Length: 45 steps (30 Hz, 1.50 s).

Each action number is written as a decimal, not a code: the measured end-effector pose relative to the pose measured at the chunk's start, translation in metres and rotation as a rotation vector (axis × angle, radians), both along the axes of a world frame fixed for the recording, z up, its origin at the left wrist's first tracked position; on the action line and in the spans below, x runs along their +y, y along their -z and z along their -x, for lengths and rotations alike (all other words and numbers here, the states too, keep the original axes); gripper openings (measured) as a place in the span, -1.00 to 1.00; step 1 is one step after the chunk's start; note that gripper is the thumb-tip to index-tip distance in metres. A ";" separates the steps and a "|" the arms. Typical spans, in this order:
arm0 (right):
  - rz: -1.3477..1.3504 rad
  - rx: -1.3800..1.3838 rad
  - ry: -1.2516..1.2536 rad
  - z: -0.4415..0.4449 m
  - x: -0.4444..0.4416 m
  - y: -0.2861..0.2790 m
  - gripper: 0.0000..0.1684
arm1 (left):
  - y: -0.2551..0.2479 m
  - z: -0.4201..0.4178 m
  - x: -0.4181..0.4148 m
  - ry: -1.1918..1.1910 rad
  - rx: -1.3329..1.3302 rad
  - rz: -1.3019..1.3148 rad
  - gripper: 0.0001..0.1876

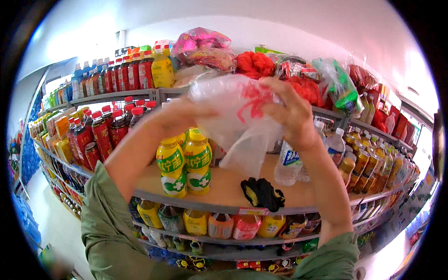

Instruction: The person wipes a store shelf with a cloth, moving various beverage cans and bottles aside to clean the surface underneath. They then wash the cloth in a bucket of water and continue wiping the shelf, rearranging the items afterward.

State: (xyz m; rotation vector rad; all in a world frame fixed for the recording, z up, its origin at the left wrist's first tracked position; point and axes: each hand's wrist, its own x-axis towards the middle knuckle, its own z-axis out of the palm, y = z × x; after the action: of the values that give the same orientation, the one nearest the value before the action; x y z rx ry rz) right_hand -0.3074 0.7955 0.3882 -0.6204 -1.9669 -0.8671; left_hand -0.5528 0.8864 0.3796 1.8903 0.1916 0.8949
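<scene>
A thin translucent plastic bag (227, 105) with red print hangs in front of the shelf, raised between my two hands. My right hand (295, 112) has its thumb and fingers on the printed right side. Motion blurs my left hand (185, 113), whose fingers overlap the bag's left side; whether they pinch it is unclear. Below the bag, a crumpled pair of black gloves (260, 194) with yellowish patches lies at the front edge of a wooden shelf board (224, 185). Yellow-and-green drink bottles (184, 164) stand under my left hand. Clear water bottles (288, 168) stand left of my right forearm.
Red-capped dark drink bottles (101, 129) crowd the shelf at left. Amber drink bottles (364, 164) fill the right side. The upper shelf carries bagged red bundles (254, 63) and a pink plastic package (203, 40). More bottles (220, 224) line the tier below.
</scene>
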 end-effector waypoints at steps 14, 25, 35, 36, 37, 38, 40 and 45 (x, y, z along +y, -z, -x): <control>0.890 0.878 -0.459 -0.002 0.025 0.058 -0.21 | -0.004 -0.098 0.008 -0.858 -0.282 -0.915 -0.58; 0.700 1.159 -0.585 -0.027 -0.005 0.021 -0.51 | 0.017 -0.122 -0.012 -0.069 -0.005 -0.933 -0.25; -0.229 0.645 -0.061 -0.037 0.075 -0.089 -0.50 | -0.080 -0.030 0.118 -0.703 0.550 -1.193 -0.68; -0.205 0.552 -0.097 -0.028 0.088 -0.090 -0.48 | -0.073 -0.041 0.138 -0.710 0.702 -1.345 -0.64; -0.183 0.465 -0.149 -0.018 0.105 -0.089 -0.46 | -0.068 -0.049 0.158 -0.728 0.868 -1.499 -0.61; -0.115 0.439 -0.245 -0.003 0.124 -0.083 -0.46 | -0.058 -0.052 0.184 -0.697 0.865 -1.476 -0.60; -0.014 0.369 -0.261 0.005 0.159 -0.073 -0.46 | -0.043 -0.067 0.240 -0.624 0.819 -1.428 -0.57; 0.057 0.383 -0.088 -0.026 0.202 -0.058 -0.47 | -0.040 -0.108 0.257 -0.600 0.801 -1.474 -0.59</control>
State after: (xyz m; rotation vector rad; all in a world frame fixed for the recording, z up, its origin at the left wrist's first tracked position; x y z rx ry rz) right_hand -0.2813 0.9978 0.4460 -0.6725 -1.6620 -0.5892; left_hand -0.4445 1.1429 0.4195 3.6613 0.7582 0.5602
